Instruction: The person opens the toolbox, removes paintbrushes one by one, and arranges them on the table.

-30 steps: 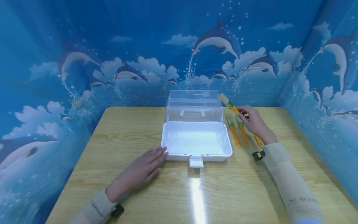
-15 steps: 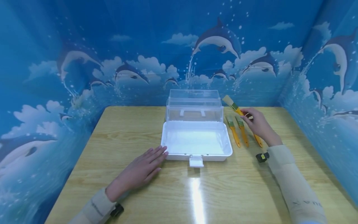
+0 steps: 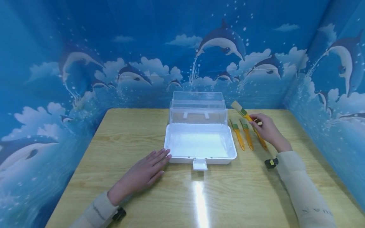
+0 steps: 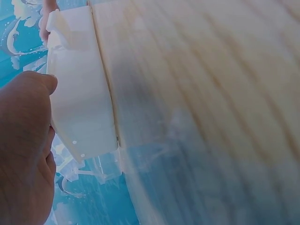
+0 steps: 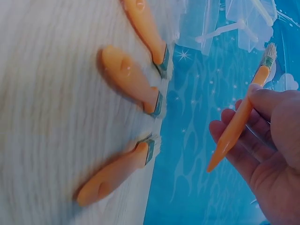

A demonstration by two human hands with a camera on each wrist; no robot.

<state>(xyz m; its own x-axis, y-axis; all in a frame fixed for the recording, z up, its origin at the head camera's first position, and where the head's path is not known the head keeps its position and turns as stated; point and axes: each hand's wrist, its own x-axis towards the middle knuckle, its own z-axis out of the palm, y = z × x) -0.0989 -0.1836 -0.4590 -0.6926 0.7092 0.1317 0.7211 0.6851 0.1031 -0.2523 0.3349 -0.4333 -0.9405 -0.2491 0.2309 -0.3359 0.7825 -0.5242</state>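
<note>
In the head view, my right hand (image 3: pixel 265 128) pinches the orange handle of a flat paintbrush (image 3: pixel 240 108) above the table. The brush's pale bristles point up and to the left. In the right wrist view, the thumb and fingers hold this paintbrush (image 5: pixel 239 119) by its handle. My left hand (image 3: pixel 142 174) has its fingers stretched out and touches the front left corner of a white plastic box (image 3: pixel 201 145). The box's clear lid (image 3: pixel 198 107) is tipped back. The left wrist view has the thumb (image 4: pixel 40 84) beside the box's white wall (image 4: pixel 82 89).
Right of the box lie two paintbrushes (image 3: pixel 239 136) side by side, and a third paintbrush (image 3: pixel 262 141) partly under my right hand. A white latch (image 3: pixel 200 164) hangs at the box's front. Behind the wooden table (image 3: pixel 128 133) stands a blue dolphin-print curtain (image 3: pixel 156 38).
My right hand has moved right and a little toward me with the paintbrush, farther from the lid and over the third brush. The left hand and the box have stayed put.
</note>
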